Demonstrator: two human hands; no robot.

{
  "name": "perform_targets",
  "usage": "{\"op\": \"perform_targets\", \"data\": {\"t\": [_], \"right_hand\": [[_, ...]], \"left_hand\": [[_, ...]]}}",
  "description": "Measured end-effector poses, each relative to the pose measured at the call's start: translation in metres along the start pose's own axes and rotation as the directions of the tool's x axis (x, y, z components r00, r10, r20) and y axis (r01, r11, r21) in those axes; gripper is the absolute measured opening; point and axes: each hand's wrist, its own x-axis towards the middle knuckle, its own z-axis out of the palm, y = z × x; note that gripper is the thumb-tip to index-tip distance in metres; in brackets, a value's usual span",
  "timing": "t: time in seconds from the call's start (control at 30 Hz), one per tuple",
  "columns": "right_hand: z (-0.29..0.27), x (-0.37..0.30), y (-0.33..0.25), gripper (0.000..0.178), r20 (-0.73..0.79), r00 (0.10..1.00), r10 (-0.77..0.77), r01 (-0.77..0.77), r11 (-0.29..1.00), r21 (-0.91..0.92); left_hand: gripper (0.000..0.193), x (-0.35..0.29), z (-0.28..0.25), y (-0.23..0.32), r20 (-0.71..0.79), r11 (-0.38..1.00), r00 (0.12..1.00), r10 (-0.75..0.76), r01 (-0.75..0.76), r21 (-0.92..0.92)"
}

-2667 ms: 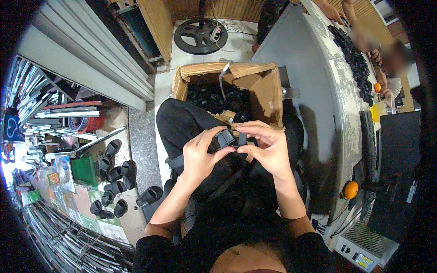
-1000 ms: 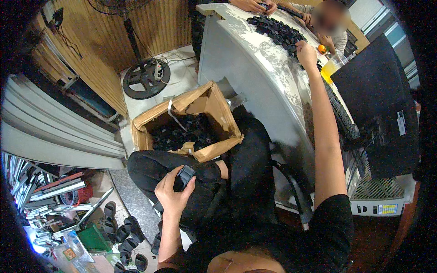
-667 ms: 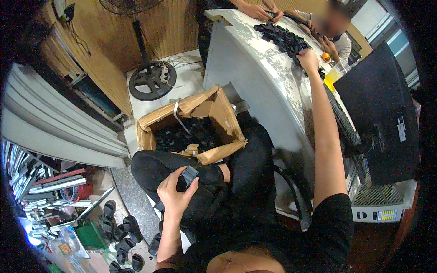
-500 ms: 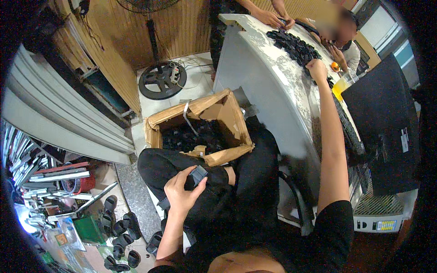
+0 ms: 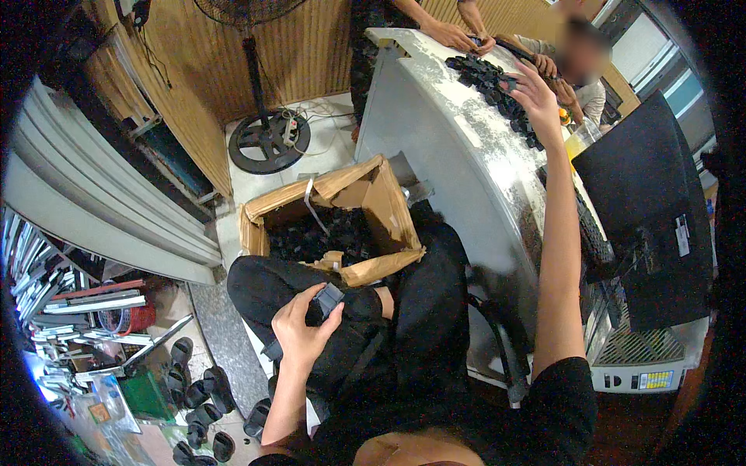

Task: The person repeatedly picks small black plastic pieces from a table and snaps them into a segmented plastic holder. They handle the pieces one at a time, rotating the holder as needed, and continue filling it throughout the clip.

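Observation:
My left hand (image 5: 299, 332) is closed on a small dark grey plastic block (image 5: 328, 298), gripped between thumb and fingers above my lap. On the right, my arm reaches up to the counter, where my right hand (image 5: 538, 101) hovers over a pile of small black plastic pieces (image 5: 483, 81). Its fingers are spread apart, and a dark piece shows by the fingertips; I cannot make out any grip on it. Between my knees and the fan stands an open cardboard box (image 5: 371, 273) with many similar black pieces inside.
Two other people work at the far side of the white counter (image 5: 447, 116). A monitor (image 5: 660, 210), a keyboard (image 5: 592, 221) and a cup of yellow drink (image 5: 579, 142) stand at right. A floor fan (image 5: 268, 144) is behind the box; sandals (image 5: 210, 392) lie lower left.
My right hand has opened from a closed shape and moved slightly farther over the pile. The left hand keeps the grey block, turned a little. The seated person's head and hands have shifted.

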Motion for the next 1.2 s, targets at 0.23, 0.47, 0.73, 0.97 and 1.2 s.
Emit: {"op": "perform_targets", "data": {"t": [0.23, 0.47, 0.73, 0.97, 1.2], "right_hand": [[0.101, -0.003, -0.084, 0.030, -0.037, 0.994, 0.099, -0.098, 0.995, 0.031], [0.214, -0.173, -0.161, 0.037, 0.510, 0.806, 0.300, -0.495, 0.815, 0.302], [0.251, -0.211, -0.149, 0.036, 0.525, 0.795, 0.305, -0.580, 0.636, 0.509], [0.246, -0.216, -0.142, 0.034, 0.596, 0.741, 0.311, -0.637, 0.608, 0.475], [0.266, -0.229, -0.141, 0.031, 0.490, 0.809, 0.325, -0.580, 0.573, 0.579]], "left_hand": [[0.038, 0.003, -0.004, 0.001, -0.045, 0.999, 0.998, 0.052, -0.052, 0.011], [0.043, 0.001, -0.005, -0.004, -0.041, 0.997, 0.998, 0.040, -0.038, 0.061], [0.050, -0.003, -0.002, -0.005, 0.006, 0.995, 0.998, 0.060, -0.061, 0.080], [0.050, -0.004, 0.000, -0.002, 0.003, 0.995, 0.997, 0.073, -0.073, 0.073], [0.046, -0.007, -0.003, 0.000, 0.039, 0.999, 0.999, -0.033, 0.032, 0.035]]}}
